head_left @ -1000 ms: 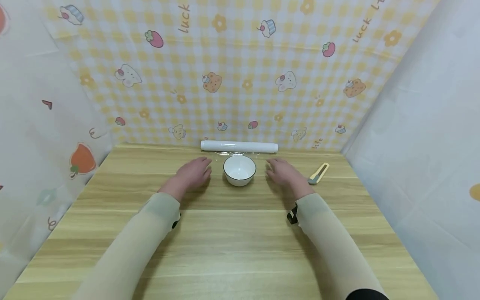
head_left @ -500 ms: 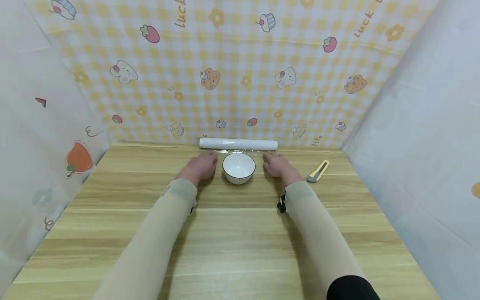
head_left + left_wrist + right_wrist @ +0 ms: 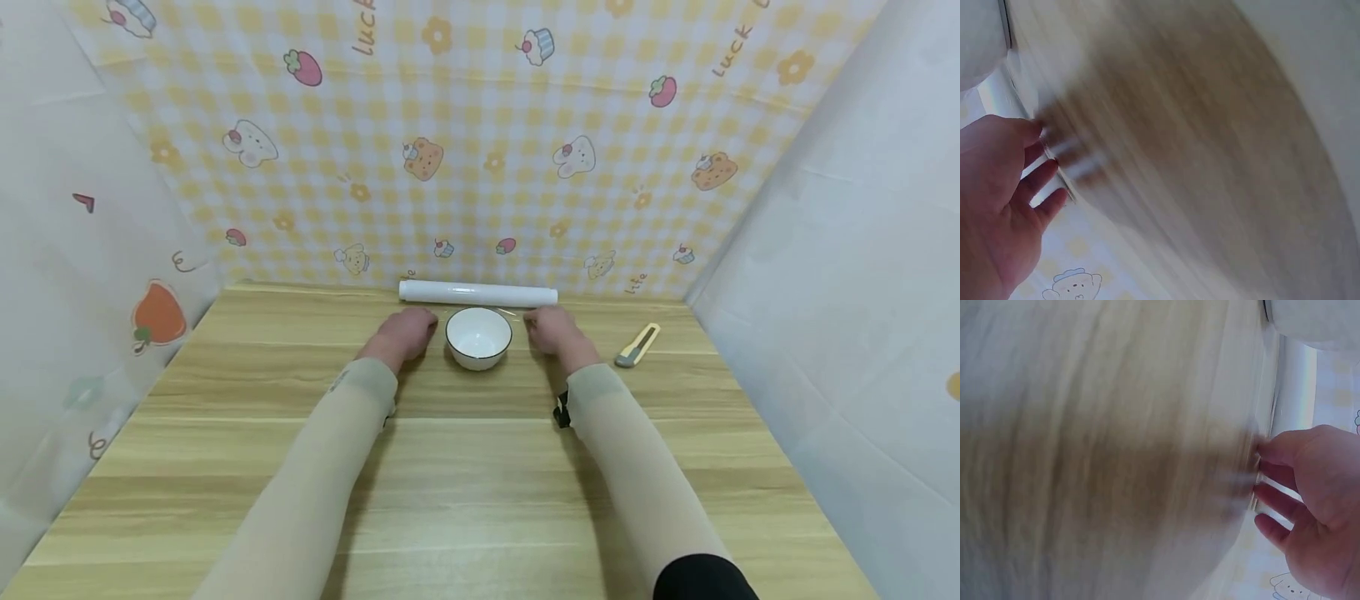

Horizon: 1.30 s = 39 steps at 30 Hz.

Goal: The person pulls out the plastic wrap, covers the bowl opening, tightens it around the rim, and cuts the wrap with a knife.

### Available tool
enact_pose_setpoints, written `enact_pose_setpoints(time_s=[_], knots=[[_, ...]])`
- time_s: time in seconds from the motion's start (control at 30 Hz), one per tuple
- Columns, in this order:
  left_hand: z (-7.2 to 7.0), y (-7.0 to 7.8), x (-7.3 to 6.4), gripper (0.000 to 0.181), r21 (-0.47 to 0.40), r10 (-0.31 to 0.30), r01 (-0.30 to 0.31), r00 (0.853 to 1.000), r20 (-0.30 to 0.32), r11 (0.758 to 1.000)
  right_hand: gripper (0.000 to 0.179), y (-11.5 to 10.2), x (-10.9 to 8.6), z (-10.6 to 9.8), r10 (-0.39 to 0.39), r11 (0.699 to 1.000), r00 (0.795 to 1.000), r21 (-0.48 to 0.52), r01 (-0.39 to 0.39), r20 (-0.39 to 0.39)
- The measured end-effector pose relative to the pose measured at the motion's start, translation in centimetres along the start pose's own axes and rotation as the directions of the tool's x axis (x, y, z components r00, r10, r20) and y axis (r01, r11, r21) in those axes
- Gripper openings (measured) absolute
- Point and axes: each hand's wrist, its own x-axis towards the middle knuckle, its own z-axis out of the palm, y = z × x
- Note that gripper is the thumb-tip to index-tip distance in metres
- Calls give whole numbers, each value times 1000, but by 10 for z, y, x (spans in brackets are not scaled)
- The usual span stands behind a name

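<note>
A white roll of cling film (image 3: 477, 293) lies across the back of the table, a thin glossy strip of its film showing in front of it. Just before it stands a white bowl (image 3: 478, 337) with a dark rim, upright. My left hand (image 3: 408, 332) is left of the bowl, thumb and forefinger pinching the film's loose edge. On the bowl's other side, my right hand (image 3: 553, 328) pinches the same edge. Both wrist views show thumb tips (image 3: 1034, 128) meeting the forefinger at the film's edge, with the other fingers loosely bent.
A yellow and grey utility knife (image 3: 637, 346) lies on the wooden table (image 3: 480, 500) to the right of my right hand. Behind the roll rises a yellow checked cloth backdrop (image 3: 480, 108), with pale cloth walls on both sides.
Both hands have moved inward and toward the roll, the left from further away. Their fingers have closed on the film's edge. Bowl, roll and knife stay about where they were.
</note>
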Motion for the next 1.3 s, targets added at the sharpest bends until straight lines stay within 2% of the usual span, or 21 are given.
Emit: enact_pose_setpoints(time_s=[0.03, 0.17, 0.23, 0.3, 0.47, 0.6, 0.83, 0.97, 1.07, 1.23, 1.3], knots=[[1, -3, 1, 35, 3, 9, -9, 1000, -15, 1000, 32, 0, 0, 0, -12, 1000, 1000, 1, 12, -4], [-8, 4, -10, 27, -27, 21, -23, 998, -56, 999, 31, 2, 0, -2, -31, 999, 1000, 25, 31, -4], [-16, 14, -21, 27, -34, 23, -25, 997, -67, 999, 28, 1, 0, -3, -30, 999, 1000, 30, 31, -8], [-19, 18, -26, 27, -39, 29, -32, 996, -84, 999, 27, 1, -1, -5, -25, 999, 1000, 34, 26, -17], [-18, 21, -29, 21, -9, 37, -39, 990, -133, 999, 30, 0, -1, -7, 2, 998, 1000, 57, 0, -22], [-19, 21, -30, 15, -43, 21, -28, 990, -139, 999, 30, 0, -2, -7, 17, 997, 1000, 73, -15, -15], [-20, 21, -31, 19, -80, -2, -12, 984, -176, 997, 23, 0, 0, -6, 5, 999, 999, 38, -4, -37], [-22, 20, -30, 20, -132, -43, 18, 981, -187, 991, 23, 2, 2, -3, 27, 999, 997, 45, -24, -66], [-26, 20, -31, 17, -159, -81, 51, 979, -189, 986, 23, 2, -1, -4, 67, 993, 993, 107, -57, -97], [-32, 20, -33, 22, -231, -187, 135, 958, -220, 964, 19, 2, -6, -10, 127, 977, 982, 187, -100, -137], [-33, 20, -34, 25, -267, -210, 146, 951, -227, 952, 20, 3, -6, -11, 134, 975, 981, 196, -106, -137]])
